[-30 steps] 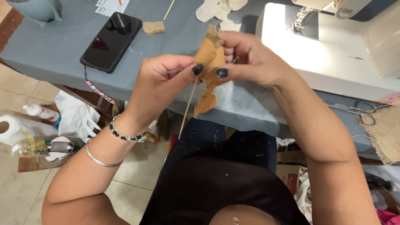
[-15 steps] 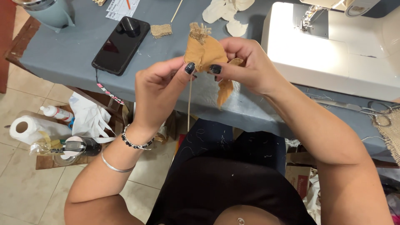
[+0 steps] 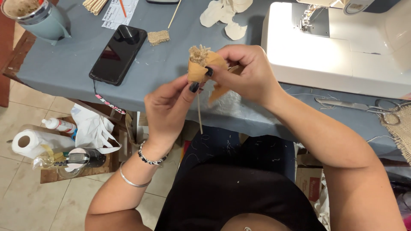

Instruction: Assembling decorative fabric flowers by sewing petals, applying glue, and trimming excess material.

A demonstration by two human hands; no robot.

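Observation:
My left hand [image 3: 169,107] and my right hand [image 3: 244,75] together hold a small fabric flower [image 3: 200,66] over the front edge of the grey table [image 3: 64,64]. The flower has tan petals wrapped round a frayed burlap centre, and a thin wooden stick [image 3: 199,114] hangs down from it. Left thumb and fingers pinch the petal at the flower's base. Right fingers press the petals from the right side; a loose tan petal tip shows below them.
A black phone [image 3: 118,54], a burlap scrap [image 3: 158,37], cream petal cut-outs [image 3: 224,15] and a mug [image 3: 36,17] lie on the table. A white sewing machine [image 3: 338,47] stands at right, scissors [image 3: 368,105] before it. A paper roll [image 3: 30,143] and bottles sit on the floor at left.
The hands have turned and wrapped the tan petals tighter round the burlap centre, and the loose petal now hangs shorter. The view has shifted slightly toward the table.

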